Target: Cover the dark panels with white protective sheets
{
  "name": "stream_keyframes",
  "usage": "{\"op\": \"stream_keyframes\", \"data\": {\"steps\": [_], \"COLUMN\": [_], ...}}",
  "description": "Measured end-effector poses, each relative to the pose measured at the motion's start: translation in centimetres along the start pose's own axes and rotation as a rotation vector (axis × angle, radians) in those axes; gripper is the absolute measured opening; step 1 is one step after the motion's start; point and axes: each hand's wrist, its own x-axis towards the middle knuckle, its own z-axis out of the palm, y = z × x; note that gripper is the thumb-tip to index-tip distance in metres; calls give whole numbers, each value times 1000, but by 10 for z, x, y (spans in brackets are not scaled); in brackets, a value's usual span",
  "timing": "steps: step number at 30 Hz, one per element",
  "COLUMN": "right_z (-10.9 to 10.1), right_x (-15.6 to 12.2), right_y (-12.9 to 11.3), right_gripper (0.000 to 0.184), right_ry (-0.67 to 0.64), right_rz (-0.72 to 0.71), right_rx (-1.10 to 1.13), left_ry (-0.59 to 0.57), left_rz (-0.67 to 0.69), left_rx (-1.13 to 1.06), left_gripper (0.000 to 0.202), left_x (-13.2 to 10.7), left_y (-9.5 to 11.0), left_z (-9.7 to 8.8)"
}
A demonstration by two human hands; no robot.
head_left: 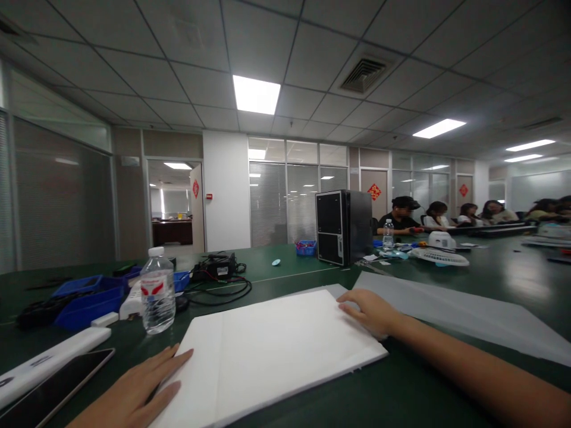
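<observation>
A flat white slab [272, 351], either a paper stack or a foam sheet, lies on the green table in front of me with a faint crease near its left side. My left hand [138, 386] rests at its left edge, fingers stretched out and apart, their tips on the white surface. At the far right edge lies my right hand [368, 312], fingers apart and touching the top; its underside is hidden. Beneath and beyond that hand spreads a thin, translucent whitish sheet [455, 309].
Left of the slab stand a water bottle [157, 291], blue bins [91, 303], a white case [53, 362] and a dark-screened phone [57, 389]. Behind are a black adapter with cables [218, 267] and a black computer tower [343, 227]. A white fan part [439, 257] lies right; several people sit beyond.
</observation>
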Motion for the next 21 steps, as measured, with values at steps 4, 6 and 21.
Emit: {"op": "stream_keyframes", "data": {"steps": [4,6,21], "right_z": [-2,-3,-5], "right_x": [-1,-1,-4], "right_y": [23,26,-25], "right_gripper": [49,50,53], "right_ry": [-45,-66,-94], "right_rz": [65,79,-129], "right_rx": [-80,-91,-25], "left_ry": [12,6,-17], "left_rz": [17,19,11], "left_rx": [-8,0,-5], "left_gripper": [53,54,55], "left_x": [-2,-2,0], "left_y": [2,1,1], "left_z": [-2,-2,0]}}
